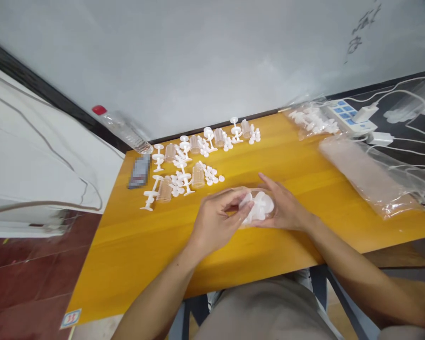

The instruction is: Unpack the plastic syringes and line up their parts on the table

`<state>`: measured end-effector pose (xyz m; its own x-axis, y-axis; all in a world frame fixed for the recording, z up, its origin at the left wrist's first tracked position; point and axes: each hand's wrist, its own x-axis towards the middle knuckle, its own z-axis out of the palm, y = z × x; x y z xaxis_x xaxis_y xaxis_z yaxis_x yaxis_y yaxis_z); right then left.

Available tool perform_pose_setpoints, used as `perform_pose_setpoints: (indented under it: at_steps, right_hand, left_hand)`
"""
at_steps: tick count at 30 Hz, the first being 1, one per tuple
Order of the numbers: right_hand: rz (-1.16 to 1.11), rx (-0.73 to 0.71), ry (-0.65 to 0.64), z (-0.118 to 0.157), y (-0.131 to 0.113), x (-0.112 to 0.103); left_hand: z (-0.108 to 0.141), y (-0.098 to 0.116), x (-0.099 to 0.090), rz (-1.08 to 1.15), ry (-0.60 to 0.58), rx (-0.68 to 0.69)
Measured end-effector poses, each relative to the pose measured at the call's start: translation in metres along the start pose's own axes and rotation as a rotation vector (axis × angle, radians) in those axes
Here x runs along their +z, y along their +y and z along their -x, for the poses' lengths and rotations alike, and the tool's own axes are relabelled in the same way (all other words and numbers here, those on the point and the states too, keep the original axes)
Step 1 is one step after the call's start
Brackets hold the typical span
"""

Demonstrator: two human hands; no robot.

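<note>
Near the front middle of the table, my left hand (pixel 216 217) is closed in a pinch at a cluster of white plastic pieces (pixel 264 207). Around the other side of the cluster curves my right hand (pixel 286 204), thumb raised, holding it from the right. Something clear shows around the pieces; whether it is a bag or a cup I cannot tell. Beyond my hands stand sets of parts in two rows: white disc-and-stem pieces (pixel 186 182), clear ribbed plastic cups (pixel 198 174) and small white knobs (pixel 210 174).
A red-capped bottle (pixel 122 130) leans at the back left, beside a blurred flat object (pixel 140 171). At the right lie a bag of white parts (pixel 313 118), a power strip (pixel 350 118) with cables, and a clear plastic bag (pixel 368 174). A whiteboard (pixel 212 61) rises behind the table (pixel 145 269).
</note>
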<state>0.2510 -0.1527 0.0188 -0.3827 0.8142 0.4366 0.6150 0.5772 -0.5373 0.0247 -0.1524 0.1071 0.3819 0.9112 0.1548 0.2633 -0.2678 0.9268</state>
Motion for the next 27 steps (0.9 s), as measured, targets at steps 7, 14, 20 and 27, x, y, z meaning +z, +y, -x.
perform_pose_setpoints:
  at_steps: [7,14,20,27]
  right_hand:
    - [-0.208,0.176,-0.035,0.000,0.003,-0.002]
    - [-0.343,0.206,0.093,-0.002,0.011,-0.005]
    - [-0.336,0.168,0.190,-0.002,0.011,-0.017]
    - [-0.034,0.067,0.021,-0.001,0.044,-0.051]
  left_hand:
    - [0.003,0.017,-0.010,-0.041,0.307,0.059]
    - [-0.007,0.055,-0.023,-0.187,0.641,0.261]
    - [-0.011,0.089,-0.031,-0.292,0.792,0.387]
    - [0.003,0.063,-0.085,0.037,0.971,0.220]
